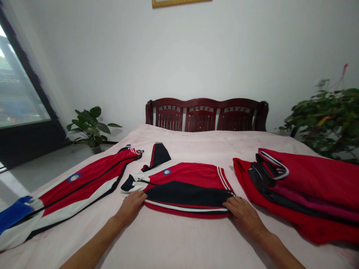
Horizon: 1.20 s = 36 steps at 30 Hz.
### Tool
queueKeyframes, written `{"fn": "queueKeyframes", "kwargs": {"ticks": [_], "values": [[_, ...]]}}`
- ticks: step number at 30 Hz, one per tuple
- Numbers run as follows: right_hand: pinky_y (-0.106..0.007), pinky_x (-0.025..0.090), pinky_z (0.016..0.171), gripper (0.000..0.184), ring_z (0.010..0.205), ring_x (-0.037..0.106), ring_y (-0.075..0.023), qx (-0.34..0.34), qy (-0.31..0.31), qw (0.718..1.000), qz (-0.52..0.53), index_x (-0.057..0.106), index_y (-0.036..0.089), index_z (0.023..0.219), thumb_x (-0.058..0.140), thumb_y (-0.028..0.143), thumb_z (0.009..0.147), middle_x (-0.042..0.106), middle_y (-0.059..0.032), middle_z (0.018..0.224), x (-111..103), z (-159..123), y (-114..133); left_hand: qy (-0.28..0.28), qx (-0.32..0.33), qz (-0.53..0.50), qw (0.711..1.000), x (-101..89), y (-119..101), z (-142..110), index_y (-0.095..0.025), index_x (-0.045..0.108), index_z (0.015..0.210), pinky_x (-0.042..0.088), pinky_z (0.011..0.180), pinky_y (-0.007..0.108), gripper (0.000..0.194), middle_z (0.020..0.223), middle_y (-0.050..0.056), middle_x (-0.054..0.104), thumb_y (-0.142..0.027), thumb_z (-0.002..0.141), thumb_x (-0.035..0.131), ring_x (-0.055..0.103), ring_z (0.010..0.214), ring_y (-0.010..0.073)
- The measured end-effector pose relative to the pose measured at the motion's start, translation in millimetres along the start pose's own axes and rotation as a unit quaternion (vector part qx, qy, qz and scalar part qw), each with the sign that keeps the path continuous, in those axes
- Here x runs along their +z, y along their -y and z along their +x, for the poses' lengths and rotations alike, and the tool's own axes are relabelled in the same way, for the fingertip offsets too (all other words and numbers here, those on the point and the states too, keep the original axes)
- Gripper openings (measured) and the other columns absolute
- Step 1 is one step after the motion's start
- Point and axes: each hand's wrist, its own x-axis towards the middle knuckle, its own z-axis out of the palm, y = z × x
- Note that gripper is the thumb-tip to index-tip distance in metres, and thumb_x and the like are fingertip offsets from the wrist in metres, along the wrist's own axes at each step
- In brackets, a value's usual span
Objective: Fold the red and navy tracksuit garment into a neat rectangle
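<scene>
Head view: left hand (pixel 131 204) and right hand (pixel 241 213) lay flat, fingers extended, gripping nothing, pressing the near corners of the folded red jacket (pixel 185 186) mid-bed (pixel 174 239). Risk: loose sleeve (pixel 158 155) could unfold if dragged.

White wall (pixel 196 56), dark wooden headboard (pixel 206 114)

Left hand (pixel 131 204) and right hand (pixel 243 212): both bare. No rings, no watch. Forearms behind the fingers (pixel 140 195) unsleeved to frame edge.
</scene>
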Motion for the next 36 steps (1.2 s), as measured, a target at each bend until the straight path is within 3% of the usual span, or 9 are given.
{"fn": "queueKeyframes", "kwargs": {"ticks": [4,8,11,16,22,25,28,32,36], "values": [[-0.039,0.047,0.089,0.048,0.100,0.063,-0.0232,-0.007,-0.010,1.000,0.003,0.071,0.026,0.109,0.051,0.000,0.073,0.071,-0.0045,0.103,-17.8,-20.9,0.6,0.031,-0.002,0.005,1.000,-20.8,-12.4,-16.0,-0.023,0.058,0.091,0.045,0.082,0.037,0.019,0.097,0.005,0.064,-0.009,0.082,0.049,0.058,0.092,0.0235],[-0.037,0.052,0.089,0.052,0.101,0.066,-0.0224,-0.007,0.079,0.992,0.103,0.070,0.035,0.113,0.054,0.005,0.073,0.072,-0.0022,0.109,-36.6,-68.1,10.6,0.076,0.018,-0.032,0.996,-38.3,-22.9,-63.5,-0.024,0.055,0.088,0.044,0.076,0.034,0.023,0.094,0.004,0.064,-0.006,0.077,0.047,0.058,0.088,0.0221],[-0.043,0.053,0.097,0.049,0.110,0.066,-0.0265,0.049,0.128,0.974,0.179,0.070,0.036,0.117,0.055,0.013,0.076,0.071,-0.0036,0.119,-51.3,-75.5,17.1,0.123,0.017,-0.086,0.988,-49.0,-26.9,-82.5,-0.026,0.057,0.091,0.047,0.075,0.031,0.036,0.094,0.002,0.065,-0.002,0.066,0.048,0.061,0.087,0.0201],[-0.050,0.034,0.115,0.049,0.136,0.046,-0.0268,0.117,0.140,0.957,0.224,0.054,0.025,0.140,0.042,0.038,0.093,0.052,-0.0069,0.146,-57.4,14.2,62.0,0.129,-0.019,-0.175,0.976,-57.2,-55.0,-32.8,-0.030,0.063,0.111,0.050,0.095,0.036,0.027,0.117,0.001,0.068,-0.024,0.086,0.056,0.063,0.107,0.0211],[-0.046,0.018,0.120,0.059,0.147,0.023,-0.0260,0.010,0.208,0.957,0.202,0.039,0.018,0.150,0.040,0.042,0.096,0.031,-0.0099,0.158,18.8,123.2,145.9,0.115,-0.064,-0.098,0.986,5.5,-91.7,50.2,-0.018,0.049,0.142,0.031,0.117,0.048,0.049,0.151,0.013,0.045,-0.038,0.099,0.041,0.038,0.142,0.0283],[-0.047,0.017,0.120,0.065,0.148,0.020,-0.0263,0.020,0.237,0.955,0.177,0.036,0.018,0.151,0.036,0.052,0.096,0.027,-0.0100,0.160,55.3,129.3,124.4,0.122,-0.082,-0.027,0.989,34.0,-74.3,54.6,-0.024,0.043,0.147,0.027,0.116,0.055,0.054,0.157,0.012,0.035,-0.045,0.097,0.043,0.029,0.145,0.0339],[-0.046,0.015,0.120,0.068,0.149,0.018,-0.0256,0.072,0.230,0.962,0.126,0.032,0.016,0.152,0.032,0.054,0.096,0.024,-0.0105,0.160,70.3,114.5,67.0,0.111,-0.108,0.011,0.988,41.8,-44.3,46.1,-0.029,0.041,0.148,0.025,0.116,0.056,0.056,0.158,0.011,0.033,-0.047,0.096,0.045,0.028,0.145,0.0353],[-0.045,0.024,0.117,0.062,0.146,0.027,-0.0258,0.160,0.203,0.964,0.059,0.040,0.018,0.149,0.040,0.047,0.095,0.032,-0.0112,0.158,64.0,92.7,-2.3,0.093,-0.170,-0.015,0.981,31.1,-9.9,45.0,-0.026,0.053,0.140,0.027,0.116,0.047,0.047,0.152,0.010,0.044,-0.040,0.094,0.048,0.035,0.143,0.0301],[-0.043,0.040,0.102,0.045,0.123,0.056,-0.0275,0.219,0.178,0.959,0.034,0.066,0.017,0.122,0.032,0.032,0.097,0.063,-0.0155,0.130,47.8,105.5,-31.3,0.063,-0.288,-0.052,0.954,16.3,18.9,69.5,-0.023,0.066,0.120,0.031,0.113,0.039,0.035,0.138,0.008,0.058,-0.022,0.089,0.051,0.047,0.133,0.0251]]}}
